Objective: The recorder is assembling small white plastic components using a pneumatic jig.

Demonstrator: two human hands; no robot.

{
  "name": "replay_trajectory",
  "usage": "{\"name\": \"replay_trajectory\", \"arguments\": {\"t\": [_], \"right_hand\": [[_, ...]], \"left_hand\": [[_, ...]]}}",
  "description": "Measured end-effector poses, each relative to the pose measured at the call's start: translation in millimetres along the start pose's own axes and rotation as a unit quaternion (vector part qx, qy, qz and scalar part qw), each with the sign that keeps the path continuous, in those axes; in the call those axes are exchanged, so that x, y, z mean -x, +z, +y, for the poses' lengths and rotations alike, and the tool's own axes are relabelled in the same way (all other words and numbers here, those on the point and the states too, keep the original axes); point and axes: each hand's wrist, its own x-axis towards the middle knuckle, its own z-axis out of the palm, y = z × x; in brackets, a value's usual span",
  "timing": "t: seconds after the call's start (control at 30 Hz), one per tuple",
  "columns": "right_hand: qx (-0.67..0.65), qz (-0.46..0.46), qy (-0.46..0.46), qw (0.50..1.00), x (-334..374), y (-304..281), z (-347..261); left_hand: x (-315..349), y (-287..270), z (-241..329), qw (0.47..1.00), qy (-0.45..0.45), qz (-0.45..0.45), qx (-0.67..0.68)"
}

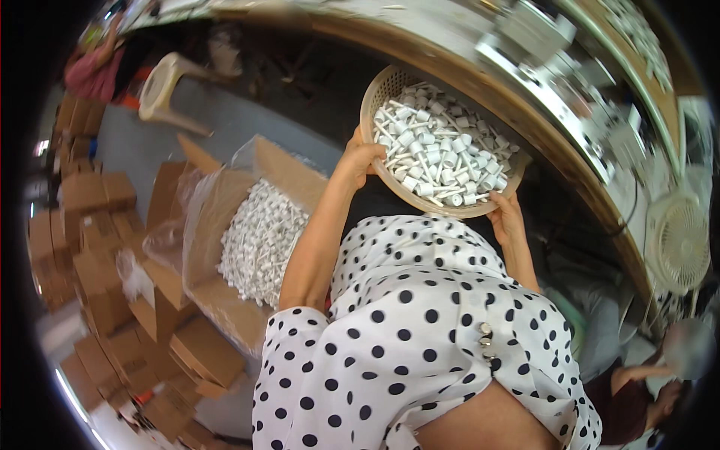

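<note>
Between my two hands is a round cream plastic basket with a perforated wall, held in front of my body beside the workbench edge. Many small white caps with thin stems fill it. My left hand grips the rim at the left, thumb over the edge and the other fingers mostly hidden below. On the near right side my right hand is closed on the rim. To my left stands an open cardboard box lined with clear plastic, holding a heap of the same white pieces.
A long workbench with a metal machine runs along the far right. A cream fan is at the right. Stacked cardboard boxes and a plastic stool stand left. Other people sit at the far left and lower right.
</note>
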Motion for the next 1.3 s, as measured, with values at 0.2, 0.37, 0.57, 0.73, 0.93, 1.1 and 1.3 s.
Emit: {"name": "replay_trajectory", "arguments": {"t": [0.2, 0.37, 0.57, 0.73, 0.93, 1.1, 1.3], "right_hand": [[0.077, -0.072, 0.074, 0.992, -32, 73, -29], [0.14, -0.126, 0.119, 0.975, -13, 125, -17], [0.293, -0.279, 0.087, 0.91, -10, 199, -12], [0.381, -0.467, 0.145, 0.785, 27, 259, 35], [0.429, -0.683, 0.082, 0.585, 28, 256, 76], [0.254, -0.517, 0.251, 0.778, -11, 213, 63], [0.164, -0.47, 0.295, 0.815, -17, 211, 57]], "left_hand": [[33, -47, 38, 0.994, 0.045, 0.098, 0.014], [86, -102, 16, 0.98, 0.026, 0.184, 0.076], [170, -140, -53, 0.913, 0.179, 0.269, 0.251], [283, -184, -110, 0.805, 0.195, 0.409, 0.384], [374, -241, -131, 0.669, 0.238, 0.683, 0.173], [351, -278, -135, 0.502, -0.061, 0.86, -0.067], [338, -296, -146, 0.474, -0.175, 0.851, -0.146]]}}
